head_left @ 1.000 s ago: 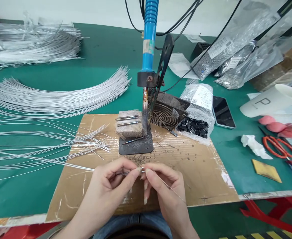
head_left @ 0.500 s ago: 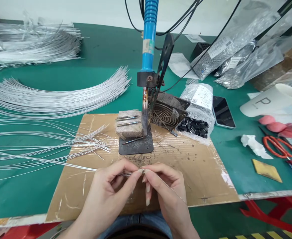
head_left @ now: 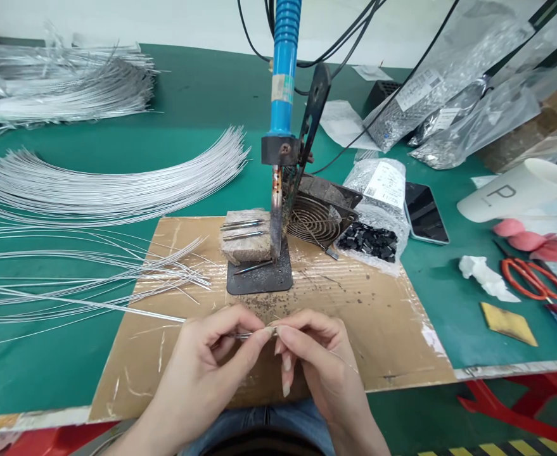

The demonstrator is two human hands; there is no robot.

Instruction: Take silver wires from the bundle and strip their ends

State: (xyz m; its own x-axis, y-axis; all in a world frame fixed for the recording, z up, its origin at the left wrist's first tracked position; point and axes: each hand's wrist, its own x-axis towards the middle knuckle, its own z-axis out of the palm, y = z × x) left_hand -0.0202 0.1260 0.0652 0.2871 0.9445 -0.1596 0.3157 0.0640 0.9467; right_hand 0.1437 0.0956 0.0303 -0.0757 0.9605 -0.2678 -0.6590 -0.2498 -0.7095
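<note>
My left hand [head_left: 211, 361] pinches a thin silver wire [head_left: 116, 308] that runs off to the left across the cardboard sheet [head_left: 383, 329]. My right hand [head_left: 316, 361] pinches the wire's tip together with a small metal piece I cannot make out, and a fine strand trails off to the right over its knuckles. Both hands meet fingertip to fingertip just in front of the blue-handled soldering iron [head_left: 284, 95], which stands upright in its dark stand [head_left: 259, 278].
Bundles of silver wires [head_left: 107, 183] lie at the left and far left. A small fan [head_left: 319, 218], a bag of black parts [head_left: 371, 240], a phone [head_left: 425, 212], a white cup [head_left: 520, 190], red scissors [head_left: 535, 282] and plastic bags [head_left: 454, 95] crowd the right.
My hands have stayed in place. The fingers have shifted slightly around the wire tip, and the right hand has turned a little.
</note>
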